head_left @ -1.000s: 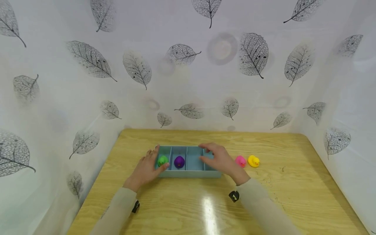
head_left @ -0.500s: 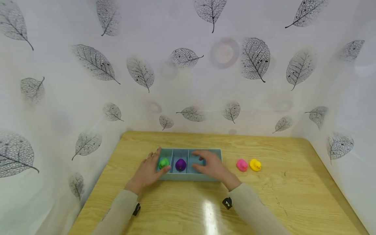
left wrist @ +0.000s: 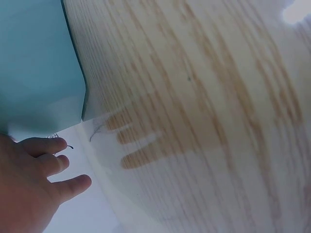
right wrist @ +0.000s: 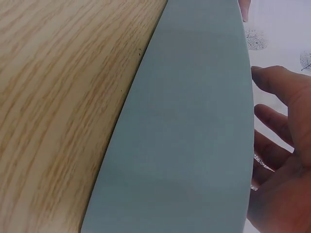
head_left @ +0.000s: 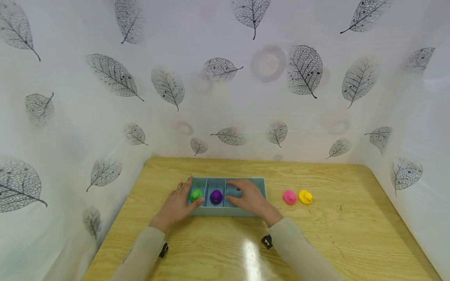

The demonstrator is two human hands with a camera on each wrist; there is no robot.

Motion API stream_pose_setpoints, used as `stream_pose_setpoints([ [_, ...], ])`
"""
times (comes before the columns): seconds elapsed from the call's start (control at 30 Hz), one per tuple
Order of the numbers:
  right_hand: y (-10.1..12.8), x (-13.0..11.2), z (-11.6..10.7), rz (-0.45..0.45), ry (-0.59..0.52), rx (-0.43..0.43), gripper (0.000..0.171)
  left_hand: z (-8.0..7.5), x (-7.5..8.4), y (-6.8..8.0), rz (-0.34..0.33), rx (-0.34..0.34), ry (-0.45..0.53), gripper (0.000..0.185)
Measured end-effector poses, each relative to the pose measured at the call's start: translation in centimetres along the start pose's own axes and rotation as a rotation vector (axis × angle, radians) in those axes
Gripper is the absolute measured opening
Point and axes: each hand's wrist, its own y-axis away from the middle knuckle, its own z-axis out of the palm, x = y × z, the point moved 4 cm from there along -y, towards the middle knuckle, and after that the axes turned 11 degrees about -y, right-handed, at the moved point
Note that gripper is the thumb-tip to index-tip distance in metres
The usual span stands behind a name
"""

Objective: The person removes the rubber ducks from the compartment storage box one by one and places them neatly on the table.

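A pale blue-green divided box (head_left: 225, 212) lies on the table. Its leftmost compartment contains a green rubber duck (head_left: 196, 194), and the one beside it a purple rubber duck (head_left: 216, 197). My left hand (head_left: 175, 207) rests along the box's left end, fingers fairly straight, thumb reaching over near the green duck. Over the right part of the box hovers my right hand (head_left: 251, 199), thumb and fingers spread apart. In the right wrist view its fingers (right wrist: 272, 80) are lightly bent beyond the box wall, with nothing visible between them. A small dark spot shows under that hand; what it is, I cannot tell.
To the right of the box, a pink rubber duck (head_left: 290, 197) and a yellow rubber duck (head_left: 305, 197) sit side by side on the wooden table (head_left: 337, 234). A white leaf-patterned sheet (head_left: 225, 97) encloses the table's back and sides.
My right hand has shifted left over the box, from the right-hand divider toward the third compartment. The left hand stays at the box's left end. The view has tilted slightly.
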Motion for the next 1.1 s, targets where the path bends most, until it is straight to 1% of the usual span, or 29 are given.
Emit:
stream_pose_setpoints([
  [0.07,-0.2,-0.1,0.1,0.003,0.004,-0.002,0.052,0.0,0.0,0.0,-0.001,-0.002,0.000,0.099],
  [0.23,-0.6,-0.4,0.3,0.043,-0.025,-0.007,0.052,0.1,0.0,0.0,-0.004,-0.007,0.013,0.099],
  [0.47,-1.2,-0.1,1.5,0.073,-0.049,-0.072,0.056,0.1,0.1,0.1,-0.001,-0.012,0.013,0.099],
  [0.67,-1.5,-0.3,1.8,0.085,-0.060,-0.096,0.057,0.0,0.1,0.1,0.005,-0.001,0.003,0.099],
  [0.97,-2.2,-0.2,2.9,0.102,-0.026,-0.159,0.056,0.0,0.0,0.0,0.001,-0.006,0.001,0.099],
  [1.1,-2.5,-0.3,3.2,0.112,0.021,-0.169,0.057,-0.1,0.0,0.1,0.003,-0.003,0.009,0.099],
])
